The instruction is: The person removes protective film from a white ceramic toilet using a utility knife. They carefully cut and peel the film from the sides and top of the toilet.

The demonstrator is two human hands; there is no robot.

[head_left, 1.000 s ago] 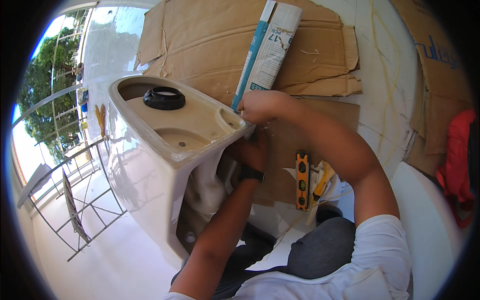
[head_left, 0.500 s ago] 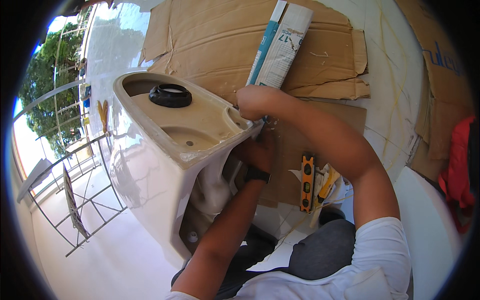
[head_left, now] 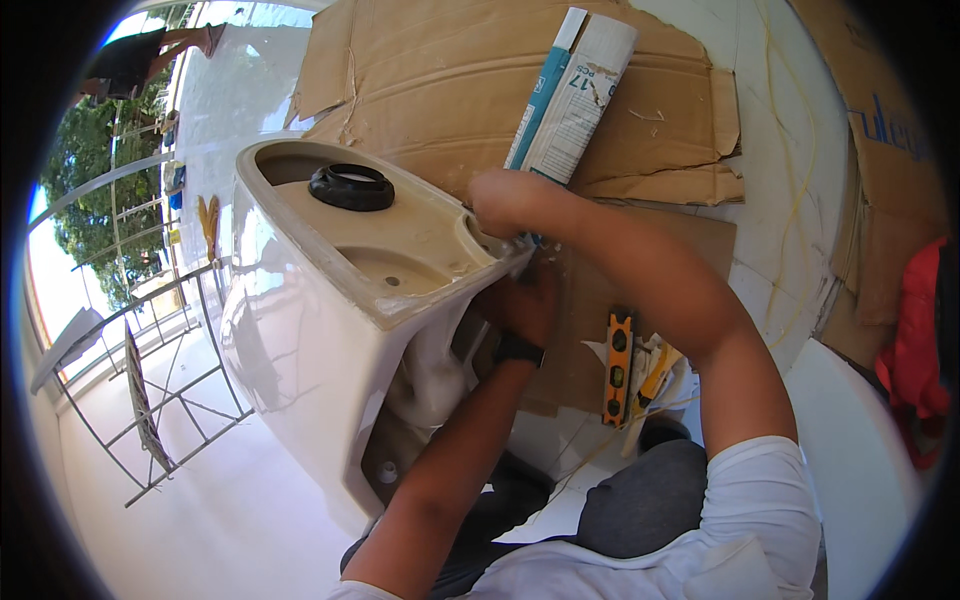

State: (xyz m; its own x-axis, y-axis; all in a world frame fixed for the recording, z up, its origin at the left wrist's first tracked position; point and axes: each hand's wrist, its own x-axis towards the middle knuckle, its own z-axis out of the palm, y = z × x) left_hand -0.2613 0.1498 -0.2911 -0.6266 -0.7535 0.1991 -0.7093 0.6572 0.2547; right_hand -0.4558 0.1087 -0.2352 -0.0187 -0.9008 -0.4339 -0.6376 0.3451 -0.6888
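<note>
A white toilet (head_left: 290, 370) lies tipped over, with its beige hollow underside (head_left: 385, 265) turned up. On that underside sits a black rubber ring (head_left: 352, 187). My right hand (head_left: 503, 203) is closed at the right corner of the base; whatever its curled fingers grip is hidden. Just below that corner, my left hand (head_left: 525, 302) reaches against the toilet's open back, beside the curved white trapway (head_left: 428, 385). Its fingers are in shadow and mostly out of sight. A dark watch band (head_left: 520, 350) circles my left wrist.
Flattened cardboard (head_left: 430, 70) covers the floor ahead, with a white and teal carton (head_left: 572, 95) on it. An orange spirit level (head_left: 618, 368) and a yellow-handled tool (head_left: 655, 375) lie right of my left arm. Metal scaffolding (head_left: 170, 400) stands left; a red cloth item (head_left: 915, 340) is far right.
Both hands stay at the same corner, with the right hand shifting only slightly. The view has moved a little. Another person's legs now show at the upper left.
</note>
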